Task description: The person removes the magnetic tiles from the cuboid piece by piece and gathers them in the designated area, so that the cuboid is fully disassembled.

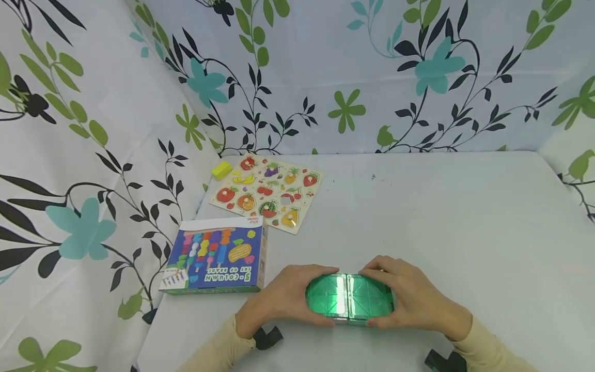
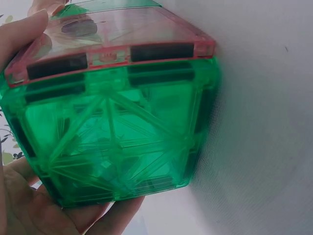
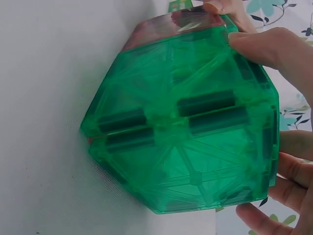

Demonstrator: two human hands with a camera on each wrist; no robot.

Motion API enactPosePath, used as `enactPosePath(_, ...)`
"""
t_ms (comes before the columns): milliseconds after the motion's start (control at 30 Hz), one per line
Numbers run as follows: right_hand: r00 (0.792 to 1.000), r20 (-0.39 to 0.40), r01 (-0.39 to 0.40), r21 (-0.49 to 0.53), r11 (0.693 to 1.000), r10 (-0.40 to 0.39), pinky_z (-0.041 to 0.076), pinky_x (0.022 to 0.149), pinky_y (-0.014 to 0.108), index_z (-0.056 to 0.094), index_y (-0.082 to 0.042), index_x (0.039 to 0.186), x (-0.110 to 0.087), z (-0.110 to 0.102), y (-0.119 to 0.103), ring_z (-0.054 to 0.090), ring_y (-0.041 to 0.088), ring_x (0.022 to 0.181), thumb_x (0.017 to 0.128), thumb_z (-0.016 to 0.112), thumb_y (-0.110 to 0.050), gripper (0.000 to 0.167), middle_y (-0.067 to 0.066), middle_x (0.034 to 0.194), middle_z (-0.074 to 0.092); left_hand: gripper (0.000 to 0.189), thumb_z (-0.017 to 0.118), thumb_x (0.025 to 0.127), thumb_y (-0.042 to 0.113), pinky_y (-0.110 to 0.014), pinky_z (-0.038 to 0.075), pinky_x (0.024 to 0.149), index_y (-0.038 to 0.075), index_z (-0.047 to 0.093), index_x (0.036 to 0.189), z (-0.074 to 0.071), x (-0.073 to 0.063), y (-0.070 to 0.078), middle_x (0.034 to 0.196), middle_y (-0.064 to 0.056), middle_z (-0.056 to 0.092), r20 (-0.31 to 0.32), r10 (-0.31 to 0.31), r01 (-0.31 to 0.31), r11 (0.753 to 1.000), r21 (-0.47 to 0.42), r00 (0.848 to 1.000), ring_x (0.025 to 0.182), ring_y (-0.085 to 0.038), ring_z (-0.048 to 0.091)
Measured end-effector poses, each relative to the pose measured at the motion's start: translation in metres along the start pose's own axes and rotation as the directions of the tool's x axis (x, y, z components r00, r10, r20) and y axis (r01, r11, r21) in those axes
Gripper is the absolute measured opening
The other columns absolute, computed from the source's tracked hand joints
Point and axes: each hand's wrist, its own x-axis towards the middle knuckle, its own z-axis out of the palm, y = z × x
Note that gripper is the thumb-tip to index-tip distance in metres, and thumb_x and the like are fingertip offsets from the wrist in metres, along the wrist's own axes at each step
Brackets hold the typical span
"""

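A structure of see-through green magnetic tiles (image 1: pixel 327 297) stands on the white table between both hands. My left hand (image 1: pixel 290 293) grips its left end, thumb on the near side and fingers on the far side. My right hand (image 1: pixel 412 295) holds the right end the same way. In the left wrist view, a square green tile (image 2: pixel 115 147) forms one end, with a pinkish-red tile (image 2: pixel 122 32) along the near side. The right wrist view shows two green tiles (image 3: pixel 200 166) meeting edge to edge at an angle, their dark magnets along the seam.
Left of the hands lies a blue bead-set box (image 1: pixel 218 256). Behind it is a fruit-picture board (image 1: pixel 279 181), with a yellow block (image 1: pixel 221 170) at its far left corner. A leaf-patterned cloth (image 1: pixel 297 77) hangs behind and left of the white table (image 1: pixel 441 217).
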Motion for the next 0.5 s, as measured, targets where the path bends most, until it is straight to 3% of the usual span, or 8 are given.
enactPosePath(500,0.987,-0.125,0.089,-0.088,0.992,-0.1,0.051,0.074,0.026,0.076,-0.02,0.11,-0.0008,0.0025,-0.003,0.055,0.0,0.09,0.045,0.096,-0.057,0.077,-0.015,0.103,0.06,0.092,0.093,0.067,0.05,-0.026,0.054,0.102,0.023,0.056,0.146,0.0006,-0.0024,-0.0011,0.14,0.012,0.065,-0.007,-0.002,0.002,1.0,-0.023,1.0,0.123,-0.004,0.063)
